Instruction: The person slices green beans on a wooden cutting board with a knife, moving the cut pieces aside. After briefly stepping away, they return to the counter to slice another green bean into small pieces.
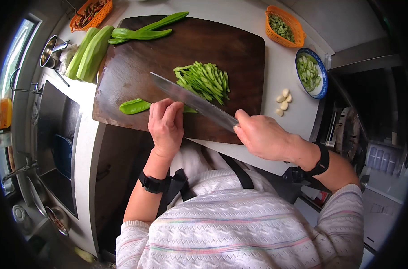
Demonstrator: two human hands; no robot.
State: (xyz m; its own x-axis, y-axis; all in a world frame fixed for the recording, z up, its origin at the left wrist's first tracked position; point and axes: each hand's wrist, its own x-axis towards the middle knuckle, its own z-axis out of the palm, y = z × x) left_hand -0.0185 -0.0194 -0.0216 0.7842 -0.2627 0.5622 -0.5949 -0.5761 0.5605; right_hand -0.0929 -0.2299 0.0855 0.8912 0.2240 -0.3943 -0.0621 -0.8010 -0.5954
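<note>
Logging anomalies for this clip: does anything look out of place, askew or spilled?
The cutting board seems to overhang the counter edge at its near left corner. Nothing looks spilled or damaged.

The dark brown rectangular wooden cutting board (132,71) is matt and worn, with paler scuffing at its centre. The broad steel cleaver (186,97) shows smooth metal with a dull grey sheen. The long green pepper (133,106) has glossy, smooth skin. The small orange latticed basket (299,33) is plastic. The white counter (276,67) is smooth and faintly glossy. The blue-rimmed round bowl (324,81) is glazed ceramic. The pale striped sweater (240,233) is ribbed knitted cloth.
</note>
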